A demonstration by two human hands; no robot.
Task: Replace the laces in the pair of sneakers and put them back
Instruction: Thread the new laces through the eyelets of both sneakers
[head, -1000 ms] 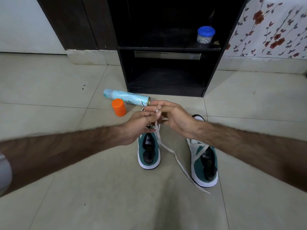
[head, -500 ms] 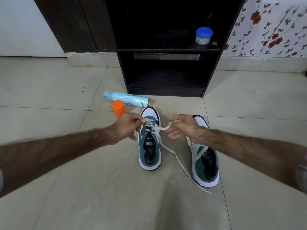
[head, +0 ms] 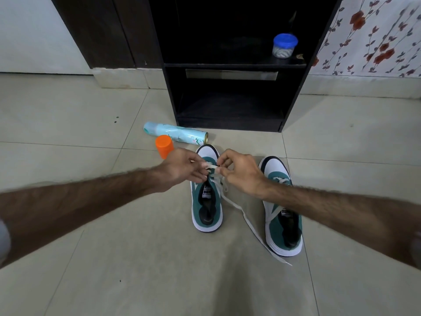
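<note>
Two green and white sneakers stand on the tiled floor, toes pointing away from me. Over the front of the left sneaker (head: 206, 201) my left hand (head: 180, 171) and my right hand (head: 241, 173) meet, each pinching the white lace (head: 237, 205) near the eyelets. The lace's long loose end trails back across the floor past the heel of the right sneaker (head: 282, 208). A white lace also crosses the right sneaker's tongue. My fingers hide the upper eyelets of the left sneaker.
A light blue spray can (head: 175, 134) lies on its side beyond the sneakers, with an orange cap (head: 164, 145) upright beside it. A dark shelf unit (head: 232, 65) stands behind, holding a blue-lidded jar (head: 283, 45). A floral wall is at right.
Half a second ago my hands were apart, pulling the lace sideways. Now they have come together over the left sneaker's front and both pinch the lace.
</note>
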